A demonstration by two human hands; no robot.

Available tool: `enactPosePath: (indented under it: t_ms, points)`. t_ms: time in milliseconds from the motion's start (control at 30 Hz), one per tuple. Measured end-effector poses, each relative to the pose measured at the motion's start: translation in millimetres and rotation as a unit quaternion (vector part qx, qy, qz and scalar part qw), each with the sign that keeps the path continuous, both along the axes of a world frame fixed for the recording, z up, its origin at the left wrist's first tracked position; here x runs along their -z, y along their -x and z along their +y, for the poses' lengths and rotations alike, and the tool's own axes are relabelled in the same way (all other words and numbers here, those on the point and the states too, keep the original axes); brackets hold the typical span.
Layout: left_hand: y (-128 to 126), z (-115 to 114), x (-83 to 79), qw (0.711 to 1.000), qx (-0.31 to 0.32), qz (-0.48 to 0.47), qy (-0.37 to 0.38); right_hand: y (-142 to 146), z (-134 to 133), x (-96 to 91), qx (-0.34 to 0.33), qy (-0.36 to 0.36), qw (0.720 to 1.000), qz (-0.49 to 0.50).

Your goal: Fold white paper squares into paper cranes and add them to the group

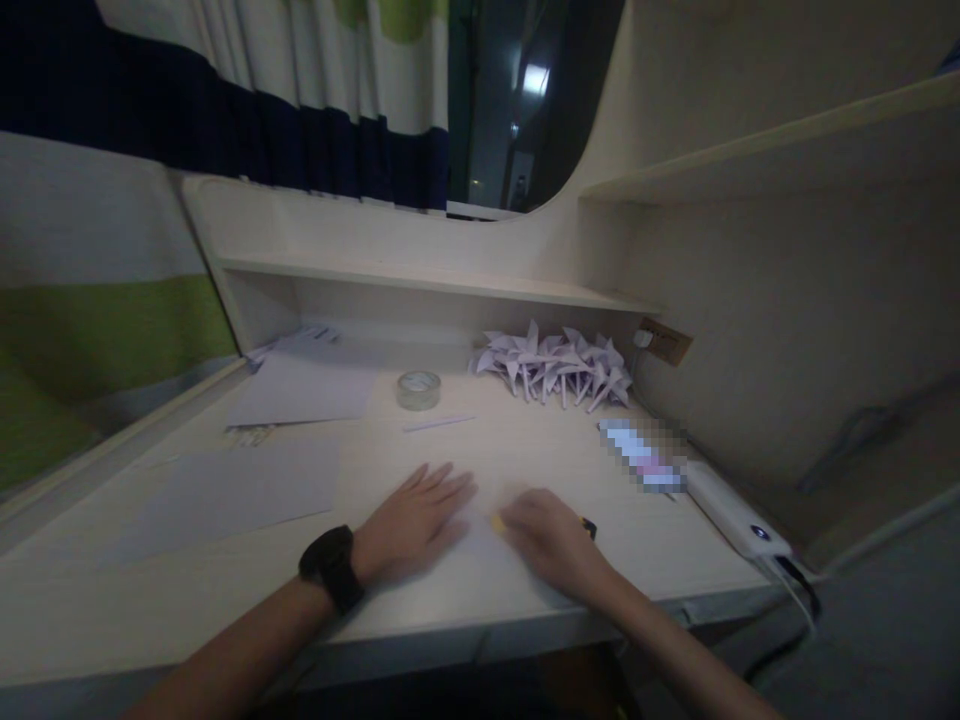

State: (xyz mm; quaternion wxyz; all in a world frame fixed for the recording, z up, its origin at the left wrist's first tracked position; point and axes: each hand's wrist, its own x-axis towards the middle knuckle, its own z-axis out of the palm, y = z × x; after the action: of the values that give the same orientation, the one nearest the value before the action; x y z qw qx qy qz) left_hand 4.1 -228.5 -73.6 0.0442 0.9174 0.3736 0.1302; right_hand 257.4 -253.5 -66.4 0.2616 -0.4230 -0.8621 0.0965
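Note:
My left hand (416, 520) lies flat on the desk (187, 600) with its fingers stretched out, pressing a pale sheet of paper (480, 535). A black watch is on that wrist. My right hand (551, 540) is beside it to the right, fingers curled over a small yellow thing (499, 522) on the paper; a dark tip (590, 526) sticks out on its far side. I cannot make out what that thing is. The two hands are nearly touching.
A heap of folded white paper cranes (559, 365) lies at the back under the shelf (420, 280). A clear tape roll (418, 389), loose sheets (247, 490) at left, a blurred packet (643, 455) and a white power strip (739, 520) at right.

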Motion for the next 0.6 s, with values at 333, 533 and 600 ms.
enactPosePath:
  t_ms: [333, 533, 600]
  points:
    - [1, 1, 1.5, 1.0, 0.0, -0.005, 0.002, -11, -20, -2.9, 0.002, 0.025, 0.999, 0.038]
    - [1, 2, 3.2, 1.0, 0.001, -0.001, 0.003, -17, -29, -8.3, 0.013, 0.052, 0.998, 0.012]
    - [1, 2, 3.1, 1.0, -0.002, 0.0, 0.005, -19, -31, -7.6, 0.018, 0.054, 0.998, 0.011]
